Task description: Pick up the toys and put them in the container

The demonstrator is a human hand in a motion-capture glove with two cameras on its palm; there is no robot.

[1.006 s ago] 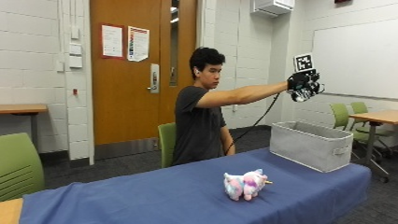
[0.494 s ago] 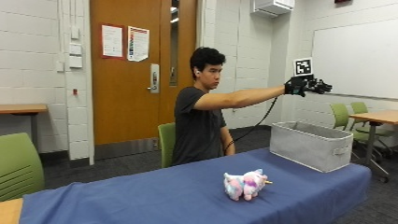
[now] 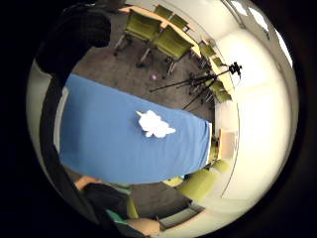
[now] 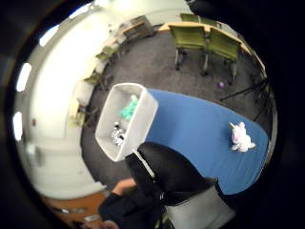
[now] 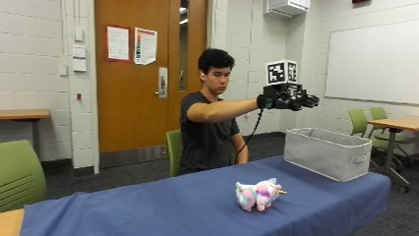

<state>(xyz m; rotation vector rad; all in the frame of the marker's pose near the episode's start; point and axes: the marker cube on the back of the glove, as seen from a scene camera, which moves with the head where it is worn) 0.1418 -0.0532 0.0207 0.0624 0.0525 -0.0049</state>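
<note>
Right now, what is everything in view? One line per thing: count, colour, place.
Plush toy: one, pink, white and blue, on the tablecloth near the table's middle.
Container: one, grey fabric bin, at the table's end beneath the raised hand.
Toys in container: at least two, one green, one dark and white.
Tablecloth: one, blue, covering the table.
Chairs: several, green, around the room.
Door: one, orange-brown, behind the person.
Whiteboard: one, white, on the wall.
Right hand: black glove, raised above the container, fingers straight, holding nothing.
</note>
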